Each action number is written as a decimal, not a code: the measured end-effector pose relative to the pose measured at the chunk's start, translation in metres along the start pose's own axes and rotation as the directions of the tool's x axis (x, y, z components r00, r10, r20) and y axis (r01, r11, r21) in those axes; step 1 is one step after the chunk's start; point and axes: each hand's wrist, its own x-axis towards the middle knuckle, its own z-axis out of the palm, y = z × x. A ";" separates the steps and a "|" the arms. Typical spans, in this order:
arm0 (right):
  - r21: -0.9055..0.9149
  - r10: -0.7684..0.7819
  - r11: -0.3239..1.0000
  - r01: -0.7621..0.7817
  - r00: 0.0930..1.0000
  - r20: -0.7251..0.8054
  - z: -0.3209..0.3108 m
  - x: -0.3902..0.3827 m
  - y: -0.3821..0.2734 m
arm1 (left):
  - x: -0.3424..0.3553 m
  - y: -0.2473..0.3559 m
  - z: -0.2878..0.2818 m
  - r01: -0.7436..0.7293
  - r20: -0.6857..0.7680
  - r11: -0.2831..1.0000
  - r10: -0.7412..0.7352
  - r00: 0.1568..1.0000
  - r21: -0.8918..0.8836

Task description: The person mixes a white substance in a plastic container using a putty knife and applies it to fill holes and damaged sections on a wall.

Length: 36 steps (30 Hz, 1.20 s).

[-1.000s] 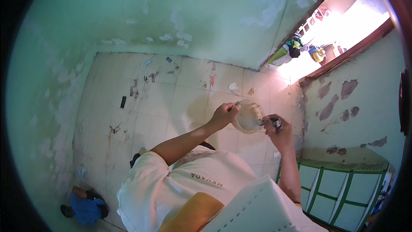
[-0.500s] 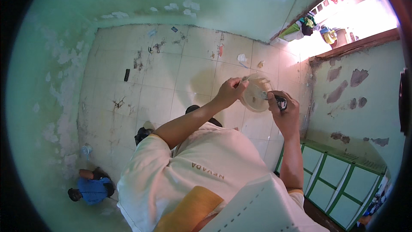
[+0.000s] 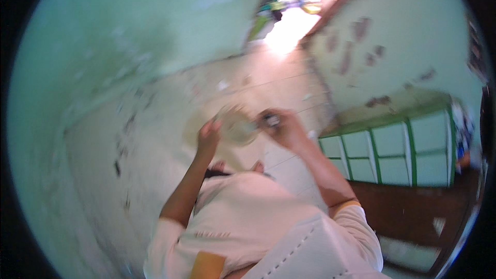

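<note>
A round, see-through plastic tub (image 3: 238, 129) hangs in front of my body, blurred by motion. My left hand (image 3: 208, 133) pinches its left rim. On the tub's right side, my right hand (image 3: 285, 130) is closed around a small dark-handled tool (image 3: 270, 119). The tool's pale tip points left, toward the tub's opening; its exact kind is too blurred to make out. What is inside the tub cannot be read clearly.
Green walls with peeling patches (image 3: 347, 57) surround a pale tiled floor (image 3: 289, 88). A bright doorway (image 3: 305, 0) opens at the top, with items beside it. Right of me stands a green-framed cabinet (image 3: 390, 147). Small dark objects (image 3: 117, 168) lie on the floor at left.
My view has swung right, so the doorway and cabinet appear farther left and the person in blue has left the picture. Both hands still hold the tub and the tool.
</note>
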 end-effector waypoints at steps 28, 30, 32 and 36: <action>-0.183 0.022 0.980 -0.074 0.963 -0.270 -0.046 -0.048 0.016 | 0.036 -0.001 0.085 0.083 0.329 0.991 -0.112 0.938 0.101; -0.136 -0.083 0.990 0.046 0.956 -0.281 -0.035 -0.045 0.018 | 0.034 0.000 0.093 0.087 0.355 0.993 -0.108 0.929 0.076; -0.119 -0.085 0.991 0.059 0.970 -0.229 -0.031 -0.047 0.017 | 0.034 0.009 0.100 0.099 0.370 0.994 -0.105 0.923 0.037; -0.159 0.119 0.973 -0.165 0.958 -0.263 -0.051 -0.058 0.021 | 0.035 0.004 0.100 0.113 0.373 0.991 -0.131 0.919 0.070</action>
